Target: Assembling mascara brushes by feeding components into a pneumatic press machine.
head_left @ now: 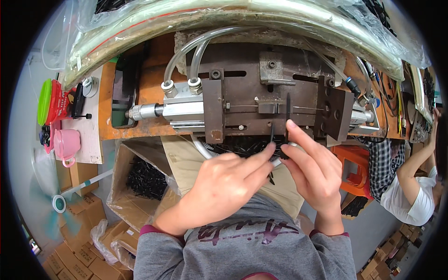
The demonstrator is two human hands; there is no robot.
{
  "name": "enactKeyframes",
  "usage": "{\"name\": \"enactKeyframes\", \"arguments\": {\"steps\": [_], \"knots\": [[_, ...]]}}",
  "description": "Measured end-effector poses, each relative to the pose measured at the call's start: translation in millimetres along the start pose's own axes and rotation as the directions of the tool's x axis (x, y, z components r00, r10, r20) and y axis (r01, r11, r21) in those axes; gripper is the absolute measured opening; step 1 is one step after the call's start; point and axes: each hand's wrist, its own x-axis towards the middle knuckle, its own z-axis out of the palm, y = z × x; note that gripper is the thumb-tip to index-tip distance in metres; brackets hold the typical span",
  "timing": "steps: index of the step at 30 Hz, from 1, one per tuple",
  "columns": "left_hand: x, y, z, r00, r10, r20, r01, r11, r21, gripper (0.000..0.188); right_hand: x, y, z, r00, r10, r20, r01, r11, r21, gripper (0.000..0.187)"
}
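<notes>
My right hand [313, 169] pinches a thin black stick [288, 107] between thumb and forefinger, and the stick points up over the metal fixture [242, 60]. Just left of it, my left hand [228, 179] has its fingertips closed on another slim black piece [272, 131], partly hidden by the fingers. Both hands are close together at the fixture's front edge. Behind the sticks, a small metal block [268, 108] sits on a thin rod in the fixture's middle. Below the fingers lies a heap of loose black pieces [242, 145], partly covered by my hands.
Air cylinders [184, 112] with clear hoses flank the fixture on the wooden bench [106, 116]. A cardboard box [135, 200] of black pieces stands at lower left, near a fan [59, 204]. At right are an orange stool [352, 170] and another person [410, 193].
</notes>
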Motion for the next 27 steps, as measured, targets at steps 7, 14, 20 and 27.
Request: {"name": "enactKeyframes", "arguments": {"steps": [7,14,20,27], "knots": [[-16,-5,13,0.990,0.033,0.134,-0.018,0.994,-0.111,0.028,19,-10,7,0.992,0.030,0.121,-0.008,0.984,-0.177,0.023],[-13,-5,9,0.989,0.058,0.137,-0.033,0.984,-0.176,0.029,25,-19,-1,0.974,0.078,0.212,-0.030,0.975,-0.219,0.022],[-18,-6,13,0.993,0.098,0.072,-0.083,0.979,-0.185,0.024,65,-12,-24,0.982,-0.068,0.179,0.088,0.991,-0.104,0.026],[-23,-4,16,0.993,0.107,0.038,-0.099,0.980,-0.171,0.024,197,19,-23,0.938,-0.334,-0.096,0.268,0.872,-0.410,0.020]]}}
